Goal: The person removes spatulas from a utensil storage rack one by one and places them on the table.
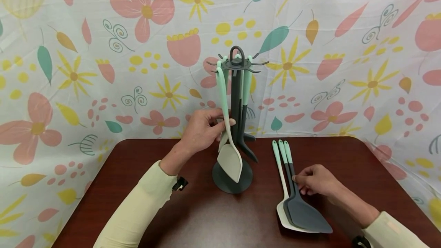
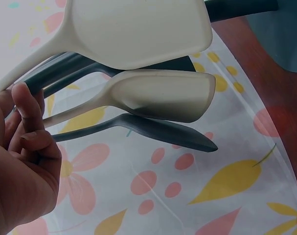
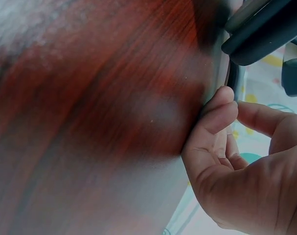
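Observation:
A dark utensil stand [image 1: 236,63] with a round base stands on the table, with several mint-handled utensils hanging from its hooks. My left hand [image 1: 201,131] is at the stand and pinches the handle of a cream spatula [image 1: 231,162] hanging in front. In the left wrist view, another cream utensil [image 2: 168,95] and a dark utensil [image 2: 168,132] hang beyond that hand. To the right, three utensils lie stacked on the table. My right hand [image 1: 318,181] pinches the handle of the topmost, a dark grey spatula [image 1: 308,213]. Beneath it, a cream utensil [image 1: 283,215] is partly hidden.
The dark red-brown wooden table [image 1: 193,217] reaches back to a floral cloth [image 1: 144,68] hanging behind it. Bare hooks [image 1: 260,64] stick out at the stand's right. A dark utensil [image 1: 246,148] hangs low on that side.

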{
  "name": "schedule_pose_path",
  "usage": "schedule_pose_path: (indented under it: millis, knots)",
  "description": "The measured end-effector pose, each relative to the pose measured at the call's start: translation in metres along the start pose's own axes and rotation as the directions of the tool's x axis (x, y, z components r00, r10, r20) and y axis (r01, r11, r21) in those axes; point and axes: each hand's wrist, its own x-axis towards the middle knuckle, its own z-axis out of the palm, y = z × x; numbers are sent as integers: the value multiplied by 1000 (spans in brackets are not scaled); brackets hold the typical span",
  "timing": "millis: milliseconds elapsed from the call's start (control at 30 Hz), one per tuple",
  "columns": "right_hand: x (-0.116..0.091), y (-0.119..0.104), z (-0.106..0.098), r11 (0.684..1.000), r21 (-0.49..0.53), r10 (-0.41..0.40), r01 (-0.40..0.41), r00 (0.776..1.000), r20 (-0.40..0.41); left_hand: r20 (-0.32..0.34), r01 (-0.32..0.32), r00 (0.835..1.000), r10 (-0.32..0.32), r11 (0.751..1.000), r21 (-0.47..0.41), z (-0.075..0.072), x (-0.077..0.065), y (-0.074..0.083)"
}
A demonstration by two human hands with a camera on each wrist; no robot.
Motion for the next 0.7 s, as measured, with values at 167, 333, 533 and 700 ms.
schedule_pose_path:
  millis: [167, 333, 533, 700]
  knots:
    - [-1, -1, 0, 1000, -10, 1, -1, 1000, -4, -3, -1, 1000, 1, 1000, -8, 0, -1, -1]
    - [-1, -2, -1, 1000, -1, 6, -6, 1000, 13, -5, -8, 1000, 8, 1000, -6, -1, -1, -1]
    - [-1, -1, -3, 999, 37, 31, -33, 998, 61, 0, -5, 1000, 5, 1000, -6, 0, -2, -1]
    - [1, 0, -6, 998, 50, 42, -46, 996, 78, -4, -13, 1000, 13, 1000, 7, 0, -1, -1]
